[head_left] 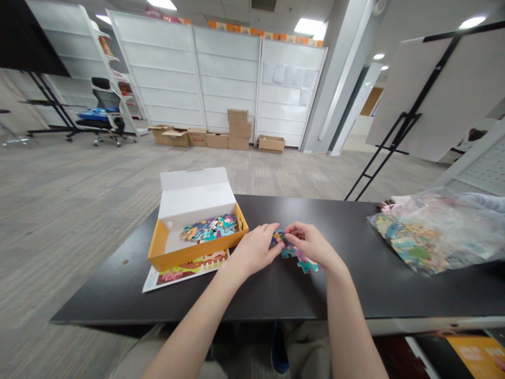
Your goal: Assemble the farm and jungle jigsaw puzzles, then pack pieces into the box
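Observation:
Several joined jigsaw puzzle pieces (290,251) in teal, purple and dark blue lie on the black table. My left hand (256,246) grips their left end, thumb and fingers curved about a dark blue part. On the other side my right hand (311,245) pinches a puzzle piece at the upper edge; the fingers hide most of it. A yellow box (197,254) with its white lid raised stands to the left of my left hand. Loose puzzle pieces (211,229) are piled inside it. Partly beneath the box is a printed picture sheet (185,275).
The black table (339,295) has its front edge near my lap. At the right lies a clear plastic bag (430,231) of colourful pieces. Beyond the table are cardboard boxes (239,131), white shelving (229,79), an office chair (104,108) and a board on a black stand (394,139).

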`<action>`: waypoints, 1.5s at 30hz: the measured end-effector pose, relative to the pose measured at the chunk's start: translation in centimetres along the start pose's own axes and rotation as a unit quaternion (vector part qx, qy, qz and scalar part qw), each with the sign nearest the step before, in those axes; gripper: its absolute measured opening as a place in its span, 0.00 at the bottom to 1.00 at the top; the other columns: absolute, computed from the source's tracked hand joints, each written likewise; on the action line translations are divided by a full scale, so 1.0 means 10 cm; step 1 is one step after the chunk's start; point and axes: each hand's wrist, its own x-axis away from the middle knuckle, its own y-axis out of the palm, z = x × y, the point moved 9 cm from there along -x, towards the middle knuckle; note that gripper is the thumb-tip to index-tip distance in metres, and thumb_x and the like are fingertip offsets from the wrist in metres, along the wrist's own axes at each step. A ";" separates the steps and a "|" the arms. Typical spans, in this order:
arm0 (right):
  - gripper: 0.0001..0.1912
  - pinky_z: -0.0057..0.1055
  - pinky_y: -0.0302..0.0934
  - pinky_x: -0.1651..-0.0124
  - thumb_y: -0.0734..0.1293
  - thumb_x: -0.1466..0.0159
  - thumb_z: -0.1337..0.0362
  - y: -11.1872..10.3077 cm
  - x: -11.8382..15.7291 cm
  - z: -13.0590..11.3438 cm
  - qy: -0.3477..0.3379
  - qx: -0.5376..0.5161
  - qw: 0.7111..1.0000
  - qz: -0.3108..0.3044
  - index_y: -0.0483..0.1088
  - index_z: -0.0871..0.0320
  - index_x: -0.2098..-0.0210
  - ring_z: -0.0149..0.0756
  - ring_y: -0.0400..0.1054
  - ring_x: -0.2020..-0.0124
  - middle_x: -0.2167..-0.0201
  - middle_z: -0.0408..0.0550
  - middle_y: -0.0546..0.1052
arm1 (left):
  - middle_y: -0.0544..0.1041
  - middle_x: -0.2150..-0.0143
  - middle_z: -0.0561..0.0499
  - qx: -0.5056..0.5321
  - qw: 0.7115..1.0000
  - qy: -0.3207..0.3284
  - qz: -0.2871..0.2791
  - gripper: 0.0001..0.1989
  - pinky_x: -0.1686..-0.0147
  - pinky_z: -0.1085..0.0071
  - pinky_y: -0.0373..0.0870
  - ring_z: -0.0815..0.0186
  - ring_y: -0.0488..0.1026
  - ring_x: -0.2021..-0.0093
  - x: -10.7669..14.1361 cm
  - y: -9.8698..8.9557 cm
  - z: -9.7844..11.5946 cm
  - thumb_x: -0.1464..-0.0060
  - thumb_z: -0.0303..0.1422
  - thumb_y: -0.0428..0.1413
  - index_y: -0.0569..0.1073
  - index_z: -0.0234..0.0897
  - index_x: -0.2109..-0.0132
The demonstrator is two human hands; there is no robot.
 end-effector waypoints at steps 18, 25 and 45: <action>0.11 0.29 0.61 0.70 0.74 0.43 0.57 -0.24 0.11 0.32 0.118 0.202 0.972 0.010 0.74 0.58 0.67 0.37 0.73 0.72 0.74 0.46 0.79 | 0.75 0.45 0.37 -0.049 0.996 -0.040 -0.062 0.23 0.42 0.58 0.67 0.52 0.70 0.44 -0.05 0.21 -0.18 0.41 0.30 0.57 0.68 0.29 0.39; 0.11 0.29 0.61 0.72 0.75 0.44 0.58 -0.24 0.09 0.32 0.112 0.188 0.976 0.011 0.73 0.58 0.69 0.35 0.72 0.74 0.74 0.46 0.78 | 0.76 0.49 0.44 -0.004 0.998 -0.042 -0.036 0.22 0.46 0.60 0.71 0.54 0.72 0.49 -0.04 0.12 -0.16 0.49 0.28 0.60 0.72 0.37 0.46; 0.06 0.28 0.65 0.69 0.70 0.42 0.62 -0.19 0.08 0.34 0.087 0.078 0.993 -0.017 0.72 0.58 0.68 0.34 0.72 0.72 0.75 0.45 0.78 | 0.79 0.62 0.46 0.405 0.894 -0.193 -0.006 0.09 0.72 0.71 0.75 0.67 0.77 0.70 -0.03 0.15 -0.39 0.46 0.28 0.58 0.74 0.32 0.57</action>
